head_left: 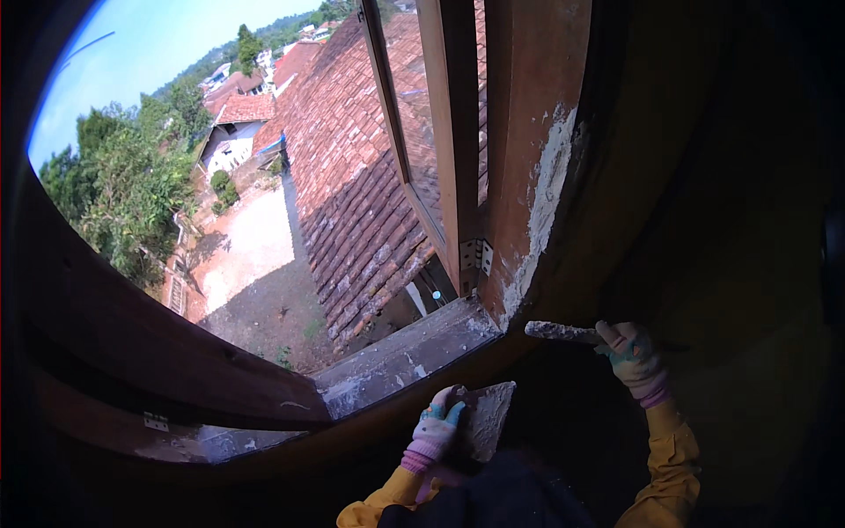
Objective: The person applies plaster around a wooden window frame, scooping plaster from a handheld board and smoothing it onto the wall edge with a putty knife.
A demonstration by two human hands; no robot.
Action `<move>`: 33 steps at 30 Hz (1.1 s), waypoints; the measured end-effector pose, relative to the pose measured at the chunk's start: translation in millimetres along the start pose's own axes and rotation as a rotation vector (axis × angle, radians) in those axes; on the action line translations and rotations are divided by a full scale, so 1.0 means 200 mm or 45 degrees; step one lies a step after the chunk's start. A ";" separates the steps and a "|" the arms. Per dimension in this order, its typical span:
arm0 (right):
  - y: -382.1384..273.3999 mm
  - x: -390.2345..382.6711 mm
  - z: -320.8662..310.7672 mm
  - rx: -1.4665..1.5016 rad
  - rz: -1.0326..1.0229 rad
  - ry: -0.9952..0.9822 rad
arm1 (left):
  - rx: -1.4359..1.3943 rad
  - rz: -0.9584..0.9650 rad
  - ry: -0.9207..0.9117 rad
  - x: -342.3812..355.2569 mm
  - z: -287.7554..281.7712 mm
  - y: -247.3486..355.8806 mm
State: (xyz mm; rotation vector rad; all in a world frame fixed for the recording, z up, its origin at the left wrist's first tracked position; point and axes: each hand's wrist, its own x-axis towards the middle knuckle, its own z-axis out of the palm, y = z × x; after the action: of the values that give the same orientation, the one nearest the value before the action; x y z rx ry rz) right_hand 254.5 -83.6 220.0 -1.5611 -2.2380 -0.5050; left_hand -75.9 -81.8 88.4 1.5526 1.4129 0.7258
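Note:
My left hand (434,429), in a pale knit glove with a pink cuff, is closed on the edge of a flat board (491,418) smeared with grey plaster. Off to the right, my right hand (635,361), gloved the same way, grips a narrow trowel (561,332) whose blade is crusted with plaster. The blade points left, near the lower corner of the wooden window frame (534,106). Up the inner edge of that frame runs a rough strip of whitish plaster (547,198). From this angle I cannot tell whether the blade touches the wall.
An opened window sash (451,132) hangs on a metal hinge (476,255) above the spattered sill (396,374). At the left stands another dark wooden member (158,308). Outside, far below, are a tiled roof (343,176), a yard (246,255) and trees (123,185). The room's right side is dark.

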 end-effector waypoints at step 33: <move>0.59 0.45 0.62 0.131 -1.002 0.270 | -0.333 -0.638 1.111 -0.41 1.00 0.04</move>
State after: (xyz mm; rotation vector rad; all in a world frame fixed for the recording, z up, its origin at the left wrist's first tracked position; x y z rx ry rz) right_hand 326.2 87.1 165.7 -0.4905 -2.5849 -0.6993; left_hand 87.7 -205.6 20.2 0.6104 2.1092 1.2768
